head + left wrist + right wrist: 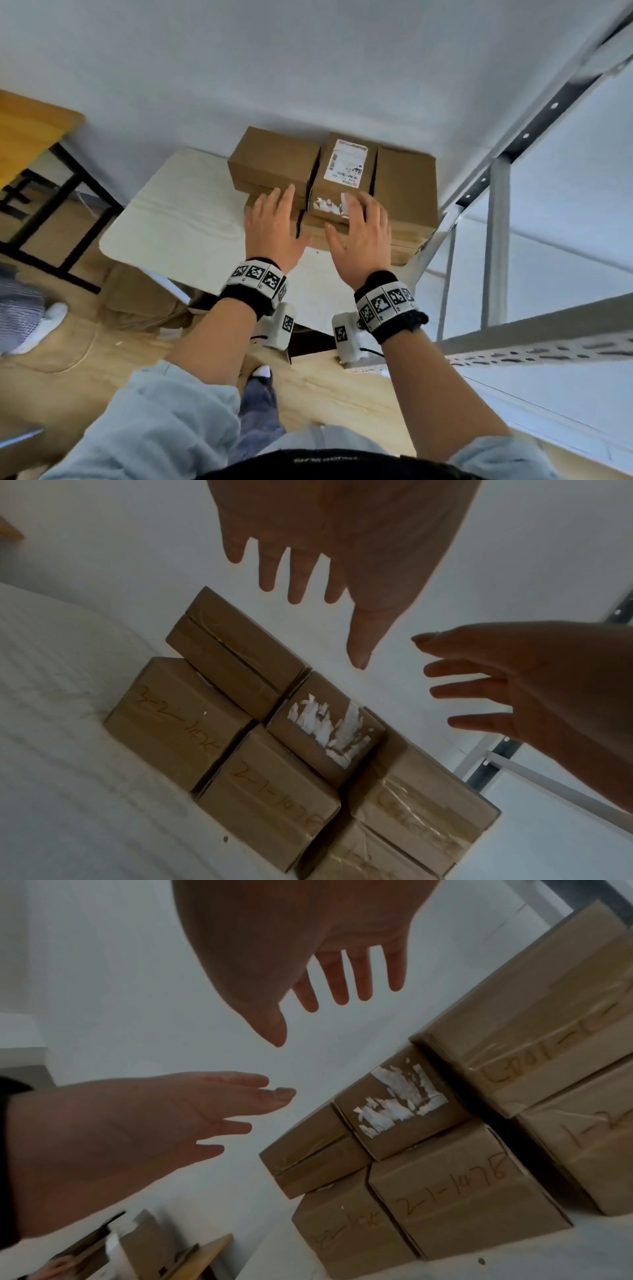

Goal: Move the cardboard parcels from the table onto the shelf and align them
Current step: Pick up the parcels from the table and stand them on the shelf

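Just beyond both open hands (317, 229), stacked cardboard parcels (337, 178) sit untouched.

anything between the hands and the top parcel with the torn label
Nothing visible. Both the left hand and right hand are open, short of the parcel with the torn label, with only open air between them.

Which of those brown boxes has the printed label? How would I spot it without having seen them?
Start at the pale table against the white wall, where cardboard parcels are stacked. Look at the upper layer: the labelled parcel sits in the middle. It alone carries a white shipping label on top and torn white paper scraps on its front face.
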Demonstrator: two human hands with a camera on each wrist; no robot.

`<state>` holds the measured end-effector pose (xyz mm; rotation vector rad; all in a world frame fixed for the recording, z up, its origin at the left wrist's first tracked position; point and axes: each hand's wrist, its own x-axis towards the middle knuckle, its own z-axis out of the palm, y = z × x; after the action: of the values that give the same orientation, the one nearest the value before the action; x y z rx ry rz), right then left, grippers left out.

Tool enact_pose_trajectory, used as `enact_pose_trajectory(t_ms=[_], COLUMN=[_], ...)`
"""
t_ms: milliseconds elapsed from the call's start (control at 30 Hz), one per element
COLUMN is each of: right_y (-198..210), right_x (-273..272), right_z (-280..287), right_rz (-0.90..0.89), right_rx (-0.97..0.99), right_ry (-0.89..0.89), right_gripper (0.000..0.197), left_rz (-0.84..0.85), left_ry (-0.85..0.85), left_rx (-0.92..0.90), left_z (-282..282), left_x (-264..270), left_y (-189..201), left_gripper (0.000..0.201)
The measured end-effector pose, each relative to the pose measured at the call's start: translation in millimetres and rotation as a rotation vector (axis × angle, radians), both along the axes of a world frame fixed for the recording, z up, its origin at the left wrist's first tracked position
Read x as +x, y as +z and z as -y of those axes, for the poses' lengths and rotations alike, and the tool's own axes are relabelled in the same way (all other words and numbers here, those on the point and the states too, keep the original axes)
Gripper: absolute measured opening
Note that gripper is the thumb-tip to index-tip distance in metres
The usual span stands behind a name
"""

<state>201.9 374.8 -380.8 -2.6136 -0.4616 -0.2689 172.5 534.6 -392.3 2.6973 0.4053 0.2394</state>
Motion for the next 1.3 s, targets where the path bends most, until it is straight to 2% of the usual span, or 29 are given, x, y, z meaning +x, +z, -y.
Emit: enact_pose_trajectory(t_ms=[167,333,533,733,967,1100,1200,1300], right_y=[-3,-7,-20,-28,-25,-21,-19,-19], right_x=[47,86,114,120,123,120,114,106], right_z=[-37,-62,-83,-94,-99,-95,-95,-95], right_rz=[-0.078,-0.194,-0.231,-0.269,-0.308,-0.294,-0.260,-0.237], right_rx=[-0.040,-0.114,-0.223,-0.298,-0.231,-0.137,-0.098,-0.056], right_ry=[-0.159,-0.331,-0.471,-0.546,-0.575,-0.572,-0.588,-0.599], right_gripper=[0.065,0.074,0.081,0.084,0.081,0.077,0.076,0.073], left_rz=[0.015,-0.041,-0.207,-0.280,-0.286,-0.319,-0.358,-0.373], left_ry=[-0.011,0.026,0.075,0.003,-0.026,-0.056,-0.110,-0.238], left_rx=[-0.030,-0.010,-0.019,-0.023,-0.011,0.005,0.057,0.193], left_z=[-46,-82,-106,-114,-117,-118,-121,-125], left_x=[58,109,145,160,155,150,150,162], left_y=[1,-2,-13,-13,-14,-11,-8,-4], left_gripper=[0.093,0.111,0.121,0.126,0.128,0.136,0.144,0.149])
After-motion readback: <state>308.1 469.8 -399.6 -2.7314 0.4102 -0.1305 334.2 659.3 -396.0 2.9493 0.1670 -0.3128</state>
